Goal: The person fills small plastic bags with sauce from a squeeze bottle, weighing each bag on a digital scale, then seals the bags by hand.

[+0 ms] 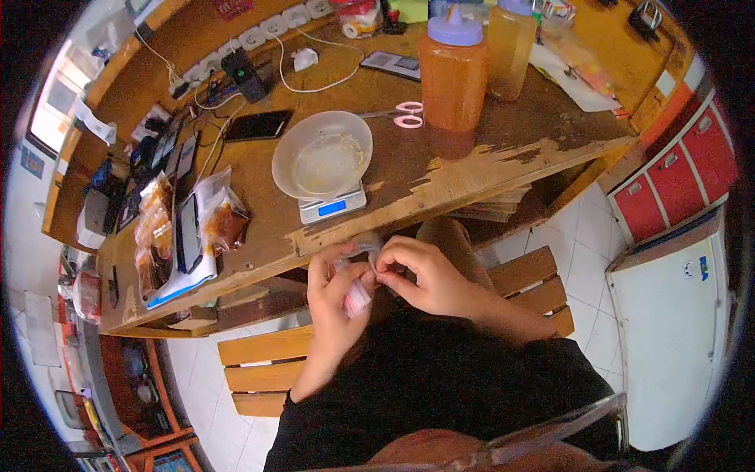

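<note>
While both hands, left hand [334, 287] and right hand [425, 275], pinch a small packet [358, 297], the table edge [440, 193] sits just beyond.

- Clear bowl [322, 154] on a digital scale [332, 208]
- Two amber squeeze bottles [452, 75]
- Pink-handled scissors [407, 115]
- Black phone [258, 125]
- Wooden bench [271, 363]

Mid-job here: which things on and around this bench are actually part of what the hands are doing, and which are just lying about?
In use:
- small packet, pinched by left hand and right hand
- bowl on the scale, probably

Lying about:
- scissors
- two orange bottles
- phone
- power strip
- filled bags at the bench's left
</note>
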{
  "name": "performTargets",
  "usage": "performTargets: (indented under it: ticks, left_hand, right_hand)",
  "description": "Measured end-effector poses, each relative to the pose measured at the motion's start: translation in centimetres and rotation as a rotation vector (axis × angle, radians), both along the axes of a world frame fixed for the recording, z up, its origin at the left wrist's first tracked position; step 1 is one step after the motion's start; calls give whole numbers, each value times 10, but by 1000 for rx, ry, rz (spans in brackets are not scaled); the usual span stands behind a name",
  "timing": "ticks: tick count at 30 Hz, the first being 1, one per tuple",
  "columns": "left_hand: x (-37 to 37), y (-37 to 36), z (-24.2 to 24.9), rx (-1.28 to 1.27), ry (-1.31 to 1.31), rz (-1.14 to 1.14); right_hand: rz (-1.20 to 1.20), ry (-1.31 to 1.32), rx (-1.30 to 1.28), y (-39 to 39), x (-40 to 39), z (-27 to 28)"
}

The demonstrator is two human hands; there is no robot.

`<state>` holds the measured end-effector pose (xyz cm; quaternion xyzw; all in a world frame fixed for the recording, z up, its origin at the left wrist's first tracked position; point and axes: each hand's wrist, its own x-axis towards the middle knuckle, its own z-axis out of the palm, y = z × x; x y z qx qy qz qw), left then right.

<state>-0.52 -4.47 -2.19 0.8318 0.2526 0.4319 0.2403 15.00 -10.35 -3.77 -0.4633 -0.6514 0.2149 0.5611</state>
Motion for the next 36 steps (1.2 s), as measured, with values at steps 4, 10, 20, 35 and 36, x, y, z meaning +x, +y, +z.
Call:
performTargets:
  ticks: [4, 10, 20, 35, 36]
  left_hand:
    - [2, -10, -7, 232, -40, 251]
    - [-2, 0, -8, 57, 133, -39]
    - [0, 1, 8, 247, 246, -61]
    - [17, -4, 16, 100, 277, -37]
    - [19, -2, 16, 101, 270, -43]
  right_hand:
    - [9, 14, -168, -5, 0, 6]
    - [30, -33, -47, -5, 4, 4]
    - [-12, -211, -64, -8, -1, 2]
    - [-322, -580, 108, -9, 11, 13]
    - [-337, -574, 73, -12, 13, 17]
